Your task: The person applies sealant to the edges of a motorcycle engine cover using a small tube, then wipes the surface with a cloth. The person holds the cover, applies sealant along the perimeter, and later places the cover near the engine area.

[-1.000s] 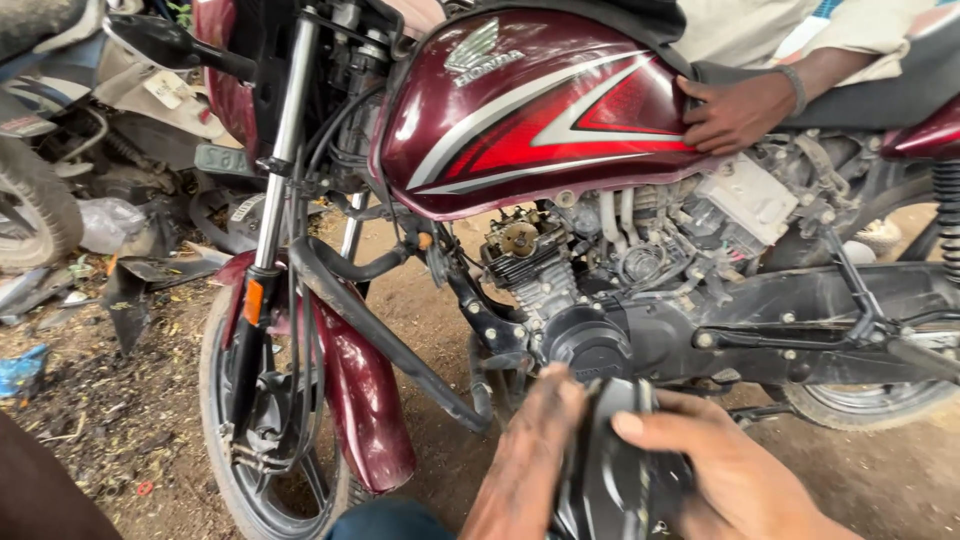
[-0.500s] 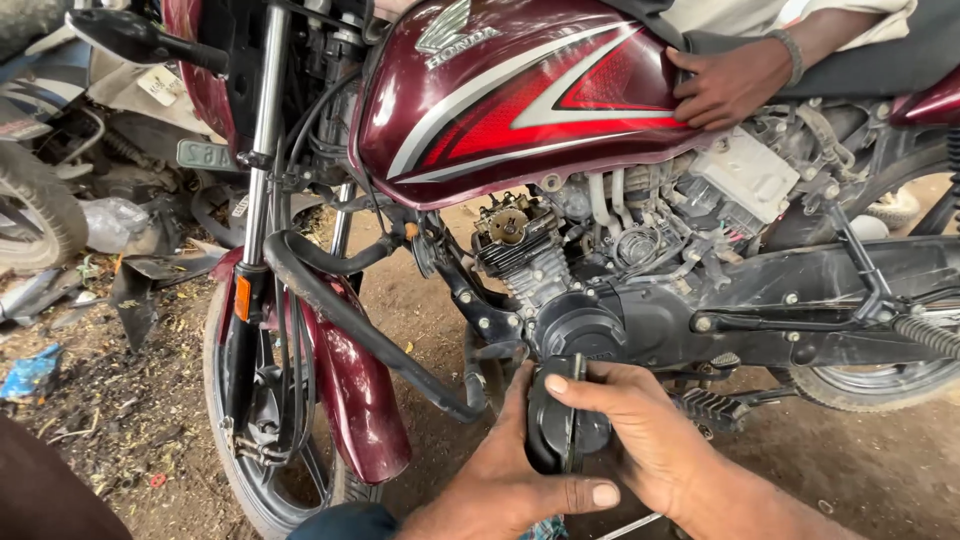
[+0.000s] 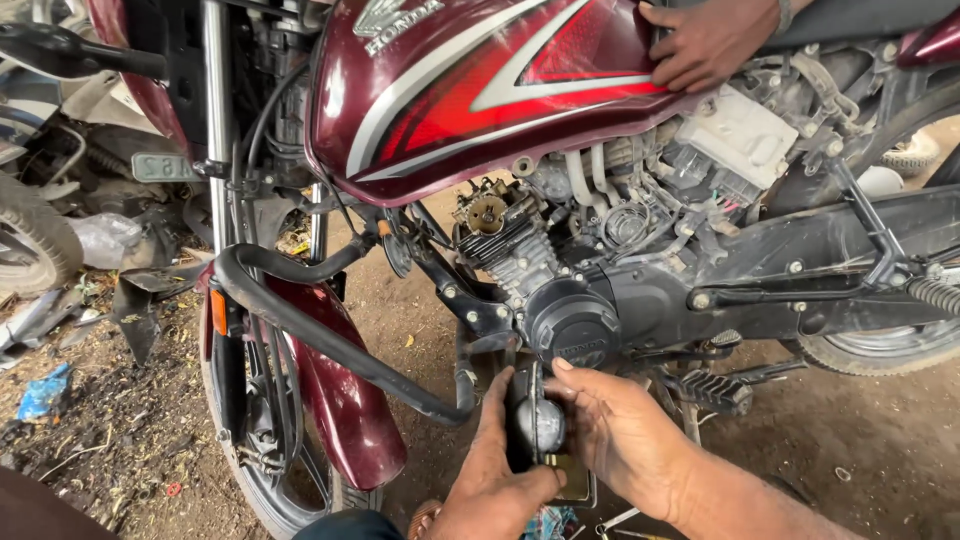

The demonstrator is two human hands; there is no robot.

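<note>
both hands, left hand point(image 3: 495, 480) and right hand point(image 3: 620, 440), are gripping a black engine part point(image 3: 535, 425) just under the round engine cover point(image 3: 572, 325), crash bar point(image 3: 330, 340) crowding the left.

The dark part point(image 3: 535, 425) held under the engine cover point(image 3: 572, 325) was mostly hidden by the left hand point(image 3: 495, 475) and right hand point(image 3: 615, 440), so its shape and how it met the engine could not be told; both wrists ran off the bottom edge. Another person's hand point(image 3: 712, 40) on the maroon fuel tank point(image 3: 470, 90) was cut at the top edge, as were the tank's upper half and the seat. The front wheel point(image 3: 275, 470) was cropped below, the rear tyre point(image 3: 885, 345) sat half behind the frame, and the litter point(image 3: 45, 390) at left was too small to identify.
</note>
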